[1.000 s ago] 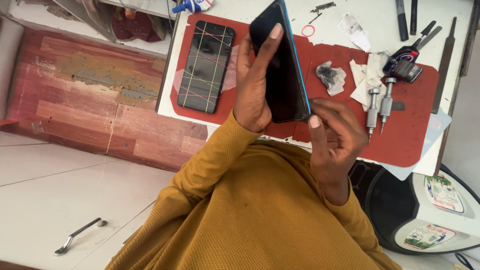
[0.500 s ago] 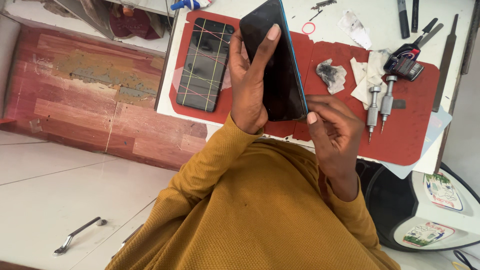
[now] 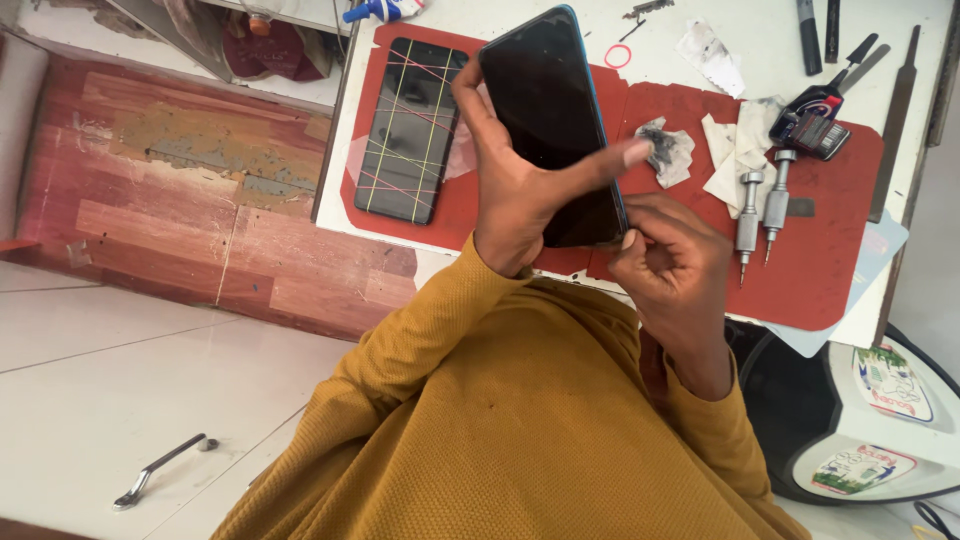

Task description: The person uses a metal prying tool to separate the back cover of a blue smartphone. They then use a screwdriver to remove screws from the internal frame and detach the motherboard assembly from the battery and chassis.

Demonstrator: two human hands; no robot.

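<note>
The left hand (image 3: pixel 525 195) wraps around a dark phone (image 3: pixel 550 115) with a blue edge, thumb up along its left side and the forefinger stretched flat across the lower part of the glass, its tip reaching the right edge. The other fingers are behind the phone and cannot be seen. The right hand (image 3: pixel 665 270) sits just below the phone's bottom corner, fingers curled in, thumb and forefinger tips pressed together against that corner. The phone is held tilted above the red mat (image 3: pixel 830 260), screen facing the camera.

On the mat, to the left of the hands, lies a second phone (image 3: pixel 410 130) bound with crossed rubber bands. To the right lie a crumpled grey wipe (image 3: pixel 668 152), some white paper scraps (image 3: pixel 735 150), two metal screwdrivers (image 3: pixel 762 205) side by side, and a small red-and-black tool (image 3: pixel 815 120). The mat rests on a white table (image 3: pixel 700 25), where a metal file (image 3: pixel 895 120) lies near the right edge. Mustard sleeves (image 3: pixel 480 400) fill the lower frame. On the pale floor, well apart, lies a metal handle (image 3: pixel 160 470).
</note>
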